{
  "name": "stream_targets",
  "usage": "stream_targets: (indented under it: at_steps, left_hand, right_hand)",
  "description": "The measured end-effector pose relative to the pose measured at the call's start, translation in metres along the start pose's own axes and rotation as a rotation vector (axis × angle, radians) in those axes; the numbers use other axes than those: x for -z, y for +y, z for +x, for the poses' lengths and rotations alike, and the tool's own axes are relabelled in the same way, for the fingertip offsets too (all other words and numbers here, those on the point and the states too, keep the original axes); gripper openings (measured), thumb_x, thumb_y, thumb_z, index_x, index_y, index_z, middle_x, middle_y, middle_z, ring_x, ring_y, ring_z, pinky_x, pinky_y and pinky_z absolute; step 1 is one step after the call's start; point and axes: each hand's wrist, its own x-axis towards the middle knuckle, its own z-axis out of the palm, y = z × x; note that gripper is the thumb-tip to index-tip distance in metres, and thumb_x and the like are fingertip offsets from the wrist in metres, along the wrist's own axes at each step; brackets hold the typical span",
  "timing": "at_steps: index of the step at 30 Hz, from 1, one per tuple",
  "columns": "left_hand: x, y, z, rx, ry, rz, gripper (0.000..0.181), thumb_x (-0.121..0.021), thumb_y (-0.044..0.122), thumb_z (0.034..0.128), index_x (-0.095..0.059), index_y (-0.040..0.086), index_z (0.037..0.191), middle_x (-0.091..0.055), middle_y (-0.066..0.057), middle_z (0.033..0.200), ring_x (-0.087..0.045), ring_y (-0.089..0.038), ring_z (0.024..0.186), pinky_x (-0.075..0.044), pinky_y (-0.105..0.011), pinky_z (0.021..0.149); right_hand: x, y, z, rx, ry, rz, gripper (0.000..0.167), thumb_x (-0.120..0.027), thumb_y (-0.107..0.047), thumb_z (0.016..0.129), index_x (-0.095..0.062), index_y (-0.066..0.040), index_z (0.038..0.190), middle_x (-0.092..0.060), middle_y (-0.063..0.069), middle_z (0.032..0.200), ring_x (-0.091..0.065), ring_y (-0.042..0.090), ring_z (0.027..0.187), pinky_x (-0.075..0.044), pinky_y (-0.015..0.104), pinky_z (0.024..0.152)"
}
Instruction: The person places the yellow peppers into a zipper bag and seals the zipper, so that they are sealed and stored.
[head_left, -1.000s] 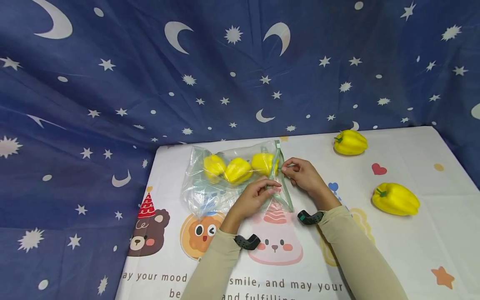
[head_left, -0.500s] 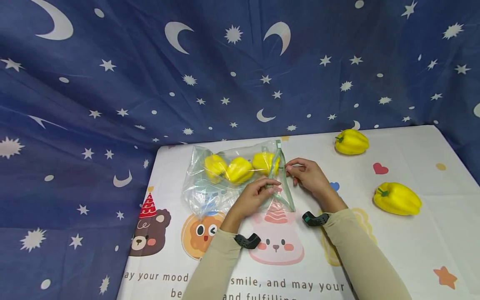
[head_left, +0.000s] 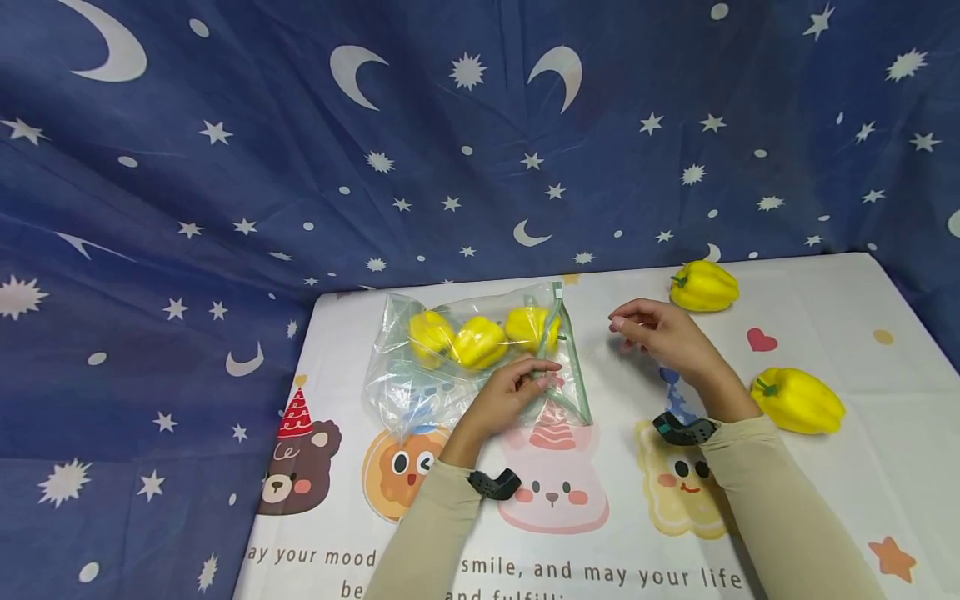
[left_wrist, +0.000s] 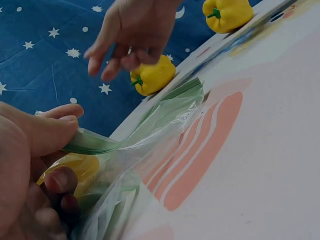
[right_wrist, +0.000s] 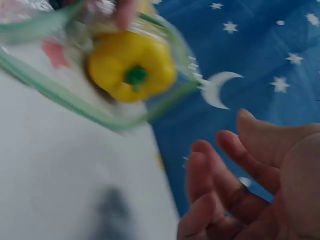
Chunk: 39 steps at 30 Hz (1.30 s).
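Note:
A clear zip bag (head_left: 393, 379) with a green-edged mouth lies on the table and has three yellow bell peppers inside; one bell pepper (right_wrist: 132, 65) sits just within the mouth. My left hand (head_left: 508, 396) pinches the upper lip of the bag between thumb and fingers, so the mouth gapes in the right wrist view. To the right of the bag, my right hand (head_left: 663, 337) is in the air with loosely bent fingers and holds nothing. Beyond it lies a loose bell pepper (head_left: 703, 286), and another bell pepper (head_left: 798, 401) rests by the right wrist.
A white printed tablecloth (head_left: 810, 517) covers the table. Behind and to the left hangs a dark blue curtain (head_left: 420, 125) with moons and stars, meeting the table's back edge.
My right hand has left the bag's mouth and moved right, toward the loose bell peppers. The left hand and the bag have stayed in place.

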Motion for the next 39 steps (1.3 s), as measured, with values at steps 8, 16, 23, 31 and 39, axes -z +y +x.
stream_targets:
  at_steps: [8, 16, 23, 31, 39]
  left_hand:
    - [0.000, -0.001, -0.002, 0.019, 0.003, -0.007, 0.028, -0.061, 0.020, 0.1030, -0.070, 0.019, 0.129, -0.046, -0.001, 0.083, -0.043, -0.013, 0.071, -0.035, -0.022, 0.066]
    - [-0.003, 0.000, -0.002, 0.012, -0.012, -0.021, 0.028, -0.060, 0.020, 0.1036, -0.070, 0.016, 0.130, -0.048, 0.000, 0.084, -0.043, -0.011, 0.070, -0.037, -0.022, 0.066]
    - [-0.002, 0.001, -0.001, 0.027, -0.002, -0.017, 0.028, -0.061, 0.020, 0.1031, -0.070, 0.018, 0.129, -0.049, 0.001, 0.084, -0.043, -0.011, 0.070, -0.037, -0.022, 0.065]
    - [0.000, 0.001, -0.003, 0.040, 0.000, -0.015, 0.027, -0.062, 0.021, 0.1029, -0.070, 0.019, 0.128, -0.049, -0.001, 0.084, -0.044, -0.011, 0.070, -0.037, -0.021, 0.065]
    - [0.000, 0.001, -0.001, 0.030, 0.000, -0.023, 0.027, -0.062, 0.021, 0.1030, -0.071, 0.019, 0.128, -0.049, -0.002, 0.084, -0.044, -0.011, 0.070, -0.037, -0.021, 0.064]
  right_hand:
    - [0.059, -0.011, -0.031, -0.002, -0.001, -0.267, 0.045, -0.062, -0.046, 0.101, -0.068, -0.008, 0.126, -0.069, 0.015, 0.112, -0.063, 0.032, 0.100, -0.052, 0.032, 0.079]
    - [0.107, 0.005, -0.053, -0.062, -0.100, -0.500, 0.054, -0.063, -0.051, 0.098, -0.068, -0.008, 0.131, -0.069, 0.016, 0.125, -0.060, 0.035, 0.110, -0.052, 0.037, 0.081]
    - [0.135, 0.037, -0.063, -0.130, -0.221, -0.541, 0.060, -0.070, -0.051, 0.093, -0.066, -0.007, 0.134, -0.063, 0.024, 0.134, -0.061, 0.037, 0.112, -0.055, 0.050, 0.086]
    - [0.154, 0.066, -0.069, -0.194, -0.383, -0.535, 0.058, -0.070, -0.044, 0.094, -0.063, -0.006, 0.136, -0.061, 0.025, 0.136, -0.056, 0.042, 0.117, -0.052, 0.060, 0.088]
    - [0.159, 0.078, -0.070, -0.262, -0.476, -0.430, 0.063, -0.069, -0.042, 0.095, -0.056, -0.004, 0.142, -0.054, 0.029, 0.138, -0.054, 0.030, 0.110, -0.055, 0.039, 0.081]
